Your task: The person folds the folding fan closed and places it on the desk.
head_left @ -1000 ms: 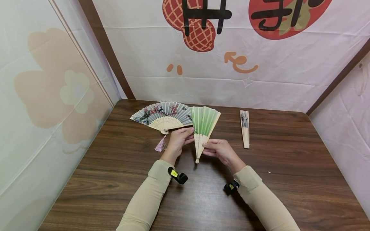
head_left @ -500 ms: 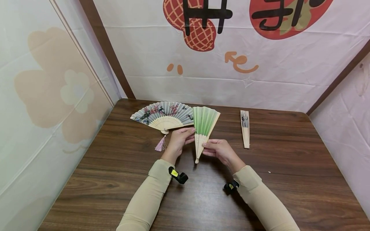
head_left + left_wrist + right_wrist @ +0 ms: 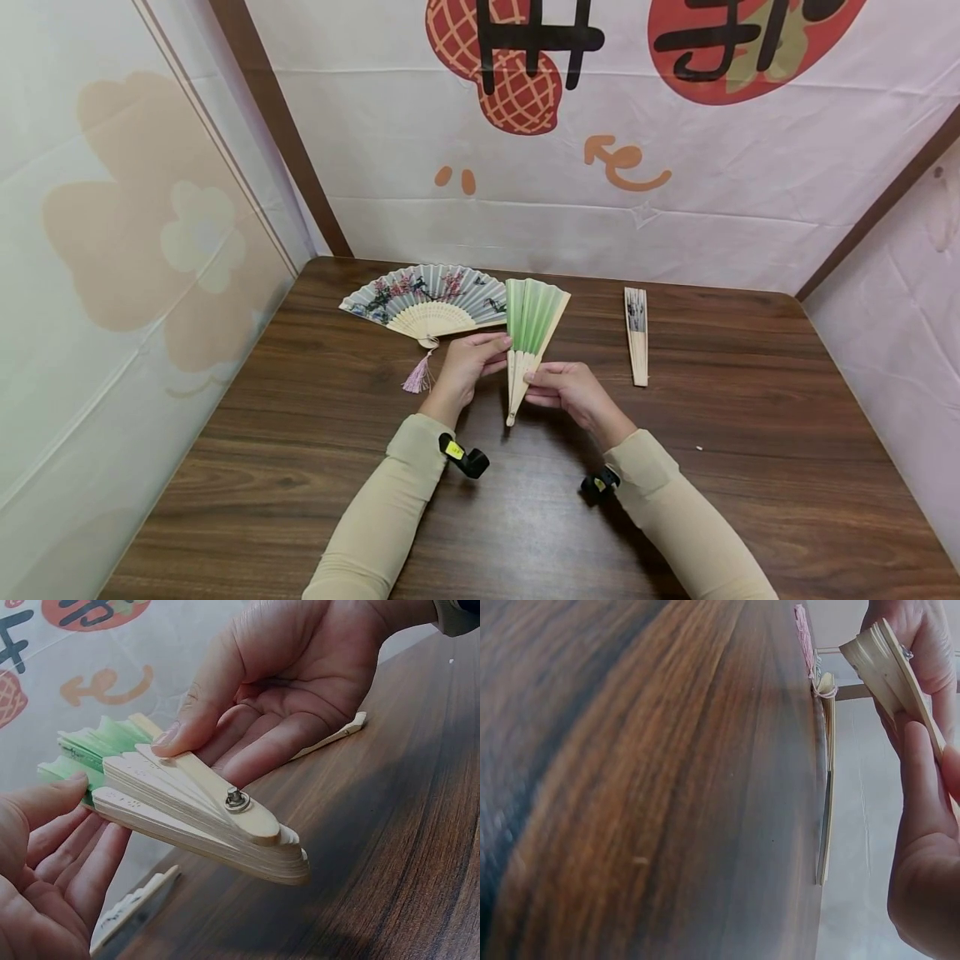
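A person holds a partly opened green fan [image 3: 531,321] above the middle of the wooden counter [image 3: 720,467], its bamboo ribs gathered at a rivet near the lower end. The right hand [image 3: 566,387] grips the ribs from the right side, thumb laid along the outer guard stick and the other fingers [image 3: 262,750] curled beneath; the left wrist view shows the thumb tip pressing on the stick just above the rivet. The left hand [image 3: 468,360] meets the fan from the left, its thumb on the edge of the green leaf and its fingers [image 3: 75,862] loosely bent under the ribs, pinching that side. Both forearms wear beige sleeves.

Just behind the left hand, a fully spread blue-grey fan [image 3: 427,300] with flower print lies flat on the counter, a pink tassel [image 3: 417,377] trailing from its pivot toward the person. The green fan's leaf overlaps its right edge in the head view. Well to the right, a closed fan [image 3: 637,333] lies lengthwise on the counter, apart from both hands
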A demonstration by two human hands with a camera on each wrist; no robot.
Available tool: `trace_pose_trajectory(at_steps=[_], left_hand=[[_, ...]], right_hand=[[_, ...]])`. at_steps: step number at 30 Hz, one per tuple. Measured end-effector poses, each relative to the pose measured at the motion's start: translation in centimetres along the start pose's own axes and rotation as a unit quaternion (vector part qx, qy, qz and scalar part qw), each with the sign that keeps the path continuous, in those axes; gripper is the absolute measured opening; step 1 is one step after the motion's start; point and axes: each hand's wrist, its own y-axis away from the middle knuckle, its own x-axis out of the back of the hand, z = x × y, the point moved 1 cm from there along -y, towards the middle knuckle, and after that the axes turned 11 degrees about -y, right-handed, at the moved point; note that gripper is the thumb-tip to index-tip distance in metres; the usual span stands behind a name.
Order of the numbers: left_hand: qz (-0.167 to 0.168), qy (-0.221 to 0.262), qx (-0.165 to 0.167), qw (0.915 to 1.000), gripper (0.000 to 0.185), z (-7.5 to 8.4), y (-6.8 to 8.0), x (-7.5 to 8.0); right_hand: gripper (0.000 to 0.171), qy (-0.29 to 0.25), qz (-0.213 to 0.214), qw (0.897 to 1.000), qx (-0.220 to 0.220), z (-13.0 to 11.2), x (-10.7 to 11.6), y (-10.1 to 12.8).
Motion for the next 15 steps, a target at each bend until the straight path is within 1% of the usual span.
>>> trace_pose_trajectory(at_steps=[8,15], left_hand=[[0.001,0.0,0.004,1.0,0.032,-0.06,-0.12,-0.03],[0.003,-0.001,0.009,0.9999,0.031,-0.11,-0.03,-0.07]], right_hand=[[0.021,0.018,0.006,1.0,-0.003,-0.23,-0.12,0.04],[0.021,0.019,0.016,1.0,-0.011,-0.23,-0.18,0.05]])
